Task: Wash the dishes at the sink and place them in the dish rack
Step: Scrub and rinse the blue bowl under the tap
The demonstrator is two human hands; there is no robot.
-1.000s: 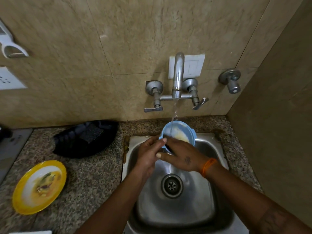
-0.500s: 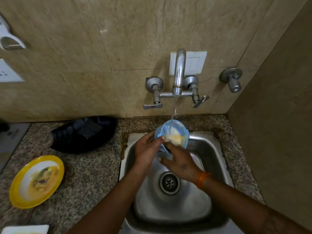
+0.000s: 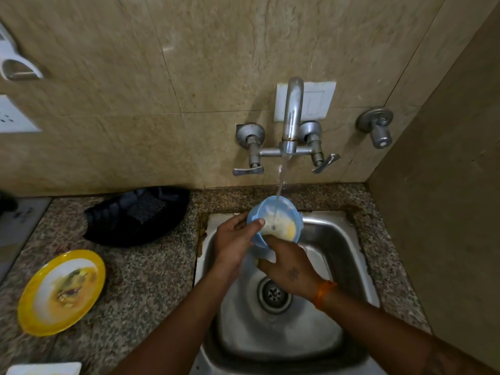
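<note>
Blue bowl (image 3: 274, 221) w/ yellowish residue held over sink (image 3: 349, 247), tilted under tap (image 3: 290, 117) stream. Left hand (image 3: 234, 240) clamped on its rim, thumb on edge; right hand (image 3: 288, 269) fingers at lower rim. Dirty yellow plate (image 3: 62, 292) on counter (image 3: 146, 288) well left.

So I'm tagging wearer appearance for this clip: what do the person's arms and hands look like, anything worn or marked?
Both forearms are bare, no sleeves in view and no gloves. The right hand has a small dark tattoo-like mark on its back, and an orange thread band circles that wrist. Faint dark markings show farther up the right forearm. The left hand shows no rings, bands or marks.
</note>
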